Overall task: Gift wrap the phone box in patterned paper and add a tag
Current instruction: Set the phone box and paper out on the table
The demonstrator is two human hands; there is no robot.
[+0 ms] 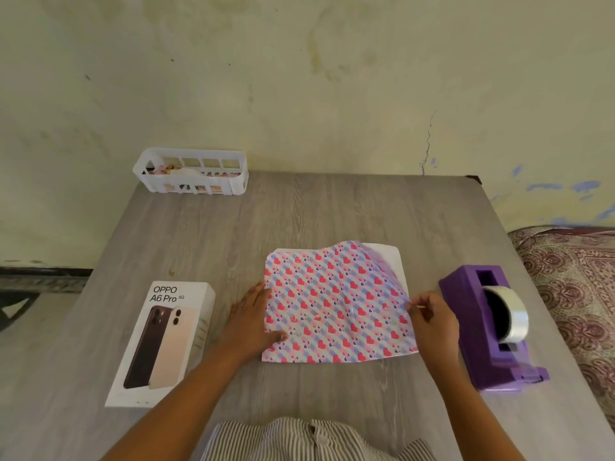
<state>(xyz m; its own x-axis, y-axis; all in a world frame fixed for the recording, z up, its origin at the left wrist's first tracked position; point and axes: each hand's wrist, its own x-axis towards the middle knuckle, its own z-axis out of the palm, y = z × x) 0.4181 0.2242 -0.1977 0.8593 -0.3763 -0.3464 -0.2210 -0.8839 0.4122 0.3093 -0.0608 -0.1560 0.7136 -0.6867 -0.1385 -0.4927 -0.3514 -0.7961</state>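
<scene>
Stained cream wall rises behind a grey wood-grain desk (332, 207) that fills most of your view. At the middle of it lies the patterned paper (336, 304) — pink and blue hearts on diagonal stripes, with its white underside showing along the far right edge where the sheet is folded or doubled over. Your left hand (256, 314) rests on the paper's left edge, fingers straight and held together, the thumb lying on the printed face. Your right hand (432, 319) is at the right edge, where its fingers and thumb pinch the margin of the sheet and hold it slightly off the desk.

To the left of the paper, well apart from it, the phone box (159, 344) lies flat with its printed lid up — white, with two phones pictured and "OPPO A6 Pro" lettered on it. It is unwrapped. Just beside your right hand stands a purple tape dispenser (482, 331) holding a roll of clear tape (514, 317). At the far left corner of the desk sits a white slotted basket (191, 173) with small things inside, too small to tell apart. A patterned bedspread (572, 284) shows past the desk's right edge, and your striped shirt (293, 440) fills the bottom of the view
</scene>
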